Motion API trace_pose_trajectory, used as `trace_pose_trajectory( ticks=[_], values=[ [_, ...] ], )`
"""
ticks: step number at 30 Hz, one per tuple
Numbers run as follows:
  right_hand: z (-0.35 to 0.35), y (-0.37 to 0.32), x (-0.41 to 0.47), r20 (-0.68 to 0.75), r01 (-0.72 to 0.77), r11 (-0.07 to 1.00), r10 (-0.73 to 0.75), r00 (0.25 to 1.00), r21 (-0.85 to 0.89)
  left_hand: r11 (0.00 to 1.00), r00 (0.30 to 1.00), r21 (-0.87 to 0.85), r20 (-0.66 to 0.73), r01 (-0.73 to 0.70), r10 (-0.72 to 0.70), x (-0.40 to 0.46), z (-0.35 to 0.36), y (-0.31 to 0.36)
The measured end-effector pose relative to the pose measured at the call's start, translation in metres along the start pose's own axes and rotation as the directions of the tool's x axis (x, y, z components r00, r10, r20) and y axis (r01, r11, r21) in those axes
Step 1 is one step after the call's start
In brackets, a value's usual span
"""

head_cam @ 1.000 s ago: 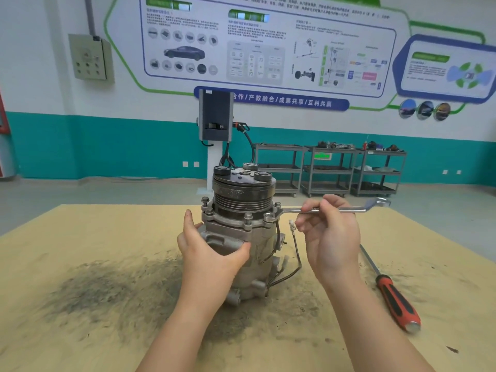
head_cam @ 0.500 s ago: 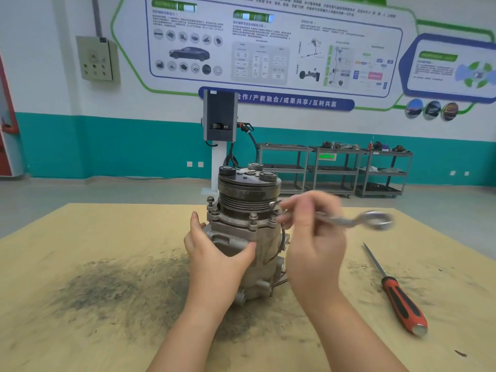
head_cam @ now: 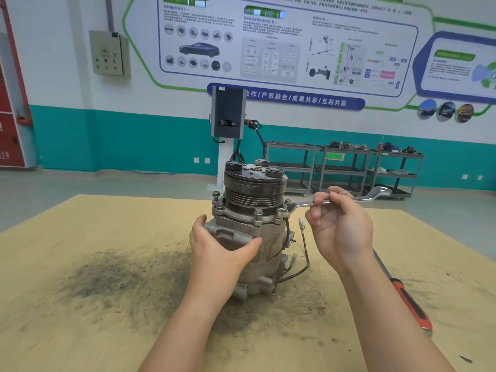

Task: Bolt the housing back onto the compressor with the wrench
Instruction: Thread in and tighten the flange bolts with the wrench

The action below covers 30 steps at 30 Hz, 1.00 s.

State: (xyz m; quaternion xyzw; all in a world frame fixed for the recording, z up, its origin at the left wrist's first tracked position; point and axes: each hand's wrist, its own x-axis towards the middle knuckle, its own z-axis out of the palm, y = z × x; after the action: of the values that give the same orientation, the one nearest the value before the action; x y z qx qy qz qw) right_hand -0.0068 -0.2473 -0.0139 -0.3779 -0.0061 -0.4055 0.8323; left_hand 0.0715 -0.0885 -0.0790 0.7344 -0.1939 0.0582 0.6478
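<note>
Right hand [head_cam: 339,226] holds wrench [head_cam: 346,200] on compressor [head_cam: 255,210] bolt.

Left hand [head_cam: 218,253] steadies the compressor [head_cam: 252,229]; right hand [head_cam: 339,229] holds the wrench [head_cam: 303,204] on a flange bolt [head_cam: 281,211].
</note>
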Motion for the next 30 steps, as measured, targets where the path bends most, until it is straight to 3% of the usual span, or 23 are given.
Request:
trace_pose_trajectory(
  ticks=[10,13,16,18,21,23,25,28,30],
  values=[
    [0.003,0.009,-0.002,-0.018,0.107,0.991,-0.109,0.994,-0.084,1.0,1.0,-0.019,-0.005,-0.008,0.008,-0.001,-0.001,0.002],
    [0.002,0.024,-0.019,-0.016,0.338,0.923,-0.346,0.938,-0.183,1.0,1.0,-0.011,-0.005,-0.011,0.01,0.0,-0.001,0.001],
    [0.009,0.044,-0.039,0.138,0.625,0.677,-0.628,0.766,-0.388,1.0,1.0,0.015,-0.025,-0.011,0.011,0.001,0.0,0.0],
    [0.013,0.053,-0.048,0.328,0.746,0.445,-0.699,0.636,-0.496,0.999,0.999,0.033,-0.037,-0.004,0.005,0.001,0.001,-0.002],
    [0.019,0.064,-0.058,0.604,0.816,0.134,-0.608,0.516,-0.562,0.998,0.999,0.064,-0.028,0.023,-0.021,0.002,0.0,-0.009],
    [0.025,0.062,-0.059,0.674,0.822,0.077,-0.532,0.513,-0.565,0.995,1.0,0.103,-0.002,0.013,-0.013,0.002,0.0,-0.009],
    [0.029,0.051,-0.057,0.613,0.799,0.169,-0.557,0.56,-0.577,0.998,1.0,0.063,-0.009,0.018,-0.017,0.002,0.0,-0.007],
    [0.029,0.024,-0.047,0.26,0.613,0.616,-0.569,0.781,-0.494,0.999,0.999,0.037,-0.027,0.017,-0.016,0.002,0.0,-0.005],
    [0.024,0.011,-0.035,0.048,0.417,0.851,-0.425,0.904,-0.319,1.0,1.0,0.023,-0.023,0.01,-0.009,0.001,0.0,-0.006]
  ],
)
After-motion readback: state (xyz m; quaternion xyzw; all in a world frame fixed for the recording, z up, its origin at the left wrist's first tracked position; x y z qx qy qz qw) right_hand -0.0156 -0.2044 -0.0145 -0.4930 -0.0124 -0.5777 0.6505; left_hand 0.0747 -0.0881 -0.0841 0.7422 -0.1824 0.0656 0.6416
